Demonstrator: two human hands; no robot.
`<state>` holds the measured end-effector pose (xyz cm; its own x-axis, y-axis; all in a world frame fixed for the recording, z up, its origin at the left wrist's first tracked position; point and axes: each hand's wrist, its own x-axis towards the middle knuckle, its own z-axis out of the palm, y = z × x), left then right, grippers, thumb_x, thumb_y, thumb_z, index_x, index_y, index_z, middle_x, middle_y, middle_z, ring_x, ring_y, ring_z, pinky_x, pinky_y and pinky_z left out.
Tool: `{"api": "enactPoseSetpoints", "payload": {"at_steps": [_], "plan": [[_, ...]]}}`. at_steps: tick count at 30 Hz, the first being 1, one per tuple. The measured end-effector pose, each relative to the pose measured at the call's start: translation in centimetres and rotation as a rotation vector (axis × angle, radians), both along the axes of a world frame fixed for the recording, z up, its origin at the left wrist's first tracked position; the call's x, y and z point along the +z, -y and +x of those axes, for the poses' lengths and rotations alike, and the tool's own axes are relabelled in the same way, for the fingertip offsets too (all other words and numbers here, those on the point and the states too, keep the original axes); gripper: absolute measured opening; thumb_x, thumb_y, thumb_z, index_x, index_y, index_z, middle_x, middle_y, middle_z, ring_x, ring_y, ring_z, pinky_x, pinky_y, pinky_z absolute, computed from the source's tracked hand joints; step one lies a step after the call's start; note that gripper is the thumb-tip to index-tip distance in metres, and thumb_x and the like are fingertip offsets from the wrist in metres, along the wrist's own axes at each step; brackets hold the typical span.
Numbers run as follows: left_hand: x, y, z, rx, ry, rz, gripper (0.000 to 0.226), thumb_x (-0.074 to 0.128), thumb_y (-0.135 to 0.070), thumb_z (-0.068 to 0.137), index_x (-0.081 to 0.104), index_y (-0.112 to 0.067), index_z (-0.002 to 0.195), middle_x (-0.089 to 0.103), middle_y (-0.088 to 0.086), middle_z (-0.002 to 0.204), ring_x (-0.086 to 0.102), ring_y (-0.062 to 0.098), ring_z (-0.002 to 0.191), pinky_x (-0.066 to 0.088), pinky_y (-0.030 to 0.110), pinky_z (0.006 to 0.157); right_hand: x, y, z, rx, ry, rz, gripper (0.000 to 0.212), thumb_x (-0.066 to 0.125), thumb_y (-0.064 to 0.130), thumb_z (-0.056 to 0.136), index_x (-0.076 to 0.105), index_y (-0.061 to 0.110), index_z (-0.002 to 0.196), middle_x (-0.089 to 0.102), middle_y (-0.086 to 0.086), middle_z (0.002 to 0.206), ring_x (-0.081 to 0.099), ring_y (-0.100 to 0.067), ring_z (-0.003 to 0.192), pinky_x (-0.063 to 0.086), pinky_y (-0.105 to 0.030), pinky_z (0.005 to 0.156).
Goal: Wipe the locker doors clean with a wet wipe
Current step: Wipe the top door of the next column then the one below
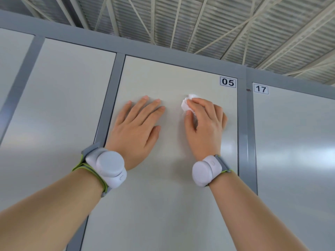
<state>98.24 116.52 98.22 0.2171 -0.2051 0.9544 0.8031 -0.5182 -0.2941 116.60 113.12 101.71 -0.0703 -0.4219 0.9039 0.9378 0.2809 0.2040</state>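
On locker door 05 (163, 178), our left hand (137, 127) presses flat, fingers straight; right hand (204, 124) clutches the bunched wet wipe (186, 104). Bunching risks missed streaks.

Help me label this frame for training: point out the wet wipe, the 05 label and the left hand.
wet wipe (185, 104): head view, on the crumpled white part that shows.
05 label (228, 82): head view, middle of the sticker.
left hand (137, 124): head view, back of the hand.
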Motion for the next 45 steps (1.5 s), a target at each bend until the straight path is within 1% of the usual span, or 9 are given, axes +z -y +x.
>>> {"api": "enactPoseSetpoints", "payload": {"at_steps": [3, 8, 15, 20, 23, 26, 33, 38, 45], "plan": [[-0.6, -0.1, -2.1, 0.050, -0.012, 0.011, 0.050, 0.033, -0.031, 0.102, 0.051, -0.016, 0.146, 0.044, -0.003, 0.156, 0.031, 0.021, 0.148, 0.015, 0.046, 0.123, 0.0, 0.0, 0.0, -0.003, 0.007, 0.005, 0.024, 0.065, 0.009, 0.087, 0.074, 0.017, 0.108, 0.067, 0.003, 0.115, 0.052, -0.024, 0.102, 0.032, -0.033, 0.094], [-1.2, -0.5, -5.2, 0.165, 0.086, 0.053, 0.048, 0.032, -0.028, 0.104, 0.051, -0.012, 0.145, 0.047, 0.002, 0.154, 0.038, 0.024, 0.145, 0.021, 0.050, 0.121, 0.3, -0.2, 0.1, 0.028, -0.042, 0.007, 0.023, 0.065, 0.011, 0.090, 0.074, 0.018, 0.111, 0.067, 0.004, 0.118, 0.051, -0.022, 0.104, 0.029, -0.030, 0.095], [-1.8, -1.2, -5.8, 0.149, 0.119, 0.028, 0.051, 0.031, -0.030, 0.103, 0.047, -0.016, 0.149, 0.043, 0.000, 0.156, 0.034, 0.023, 0.147, 0.025, 0.053, 0.119, 0.1, -0.3, -0.2, 0.017, -0.071, -0.010, 0.025, 0.063, 0.012, 0.093, 0.073, 0.018, 0.114, 0.065, 0.003, 0.121, 0.049, -0.022, 0.107, 0.029, -0.033, 0.096], [-1.8, -1.3, -5.9, 0.147, 0.109, 0.039, 0.050, 0.030, -0.030, 0.104, 0.047, -0.015, 0.149, 0.044, 0.001, 0.156, 0.035, 0.024, 0.147, 0.025, 0.053, 0.119, -1.2, 0.0, -1.8, -0.061, 0.181, -0.030, 0.025, 0.060, 0.013, 0.093, 0.073, 0.016, 0.114, 0.066, 0.002, 0.120, 0.055, -0.025, 0.103, 0.034, -0.036, 0.097], [-1.8, -1.3, -5.8, 0.151, 0.109, 0.046, 0.050, 0.030, -0.030, 0.104, 0.048, -0.015, 0.149, 0.045, 0.001, 0.156, 0.036, 0.024, 0.147, 0.026, 0.053, 0.119, -1.2, 0.2, -1.8, -0.058, 0.228, -0.030, 0.024, 0.064, 0.011, 0.091, 0.074, 0.017, 0.112, 0.067, 0.004, 0.118, 0.055, -0.023, 0.102, 0.033, -0.035, 0.097], [-1.8, -1.3, -5.9, 0.154, 0.108, 0.048, 0.050, 0.030, -0.030, 0.104, 0.047, -0.015, 0.149, 0.044, 0.001, 0.156, 0.036, 0.024, 0.147, 0.025, 0.052, 0.119, -0.5, 0.2, -1.3, -0.060, 0.165, -0.030, 0.024, 0.064, 0.013, 0.092, 0.074, 0.019, 0.113, 0.067, 0.005, 0.117, 0.054, -0.021, 0.102, 0.031, -0.032, 0.097], [-1.8, -1.5, -5.7, 0.161, 0.119, 0.042, 0.050, 0.029, -0.030, 0.104, 0.046, -0.016, 0.149, 0.044, 0.000, 0.156, 0.036, 0.023, 0.146, 0.023, 0.051, 0.120, 1.3, -0.2, -0.8, 0.028, -0.133, -0.044, 0.025, 0.063, 0.016, 0.090, 0.074, 0.019, 0.112, 0.062, -0.001, 0.124, 0.047, -0.019, 0.104, 0.027, -0.032, 0.094], [-1.7, -1.4, -5.7, 0.157, 0.119, 0.038, 0.050, 0.031, -0.030, 0.103, 0.047, -0.016, 0.149, 0.044, 0.000, 0.156, 0.036, 0.023, 0.146, 0.023, 0.051, 0.119, 1.0, -0.4, -1.8, 0.000, -0.027, -0.004, 0.026, 0.065, 0.011, 0.090, 0.073, 0.016, 0.114, 0.067, -0.001, 0.118, 0.046, -0.021, 0.104, 0.030, -0.033, 0.093], [-1.8, -1.2, -5.8, 0.153, 0.114, 0.039, 0.050, 0.032, -0.030, 0.104, 0.049, -0.015, 0.148, 0.045, 0.001, 0.155, 0.037, 0.024, 0.146, 0.025, 0.052, 0.118, -0.9, -0.2, -3.4, -0.099, 0.234, -0.065, 0.032, 0.053, 0.015, 0.096, 0.070, 0.017, 0.123, 0.065, 0.003, 0.124, 0.054, -0.024, 0.106, 0.033, -0.038, 0.098]]}}
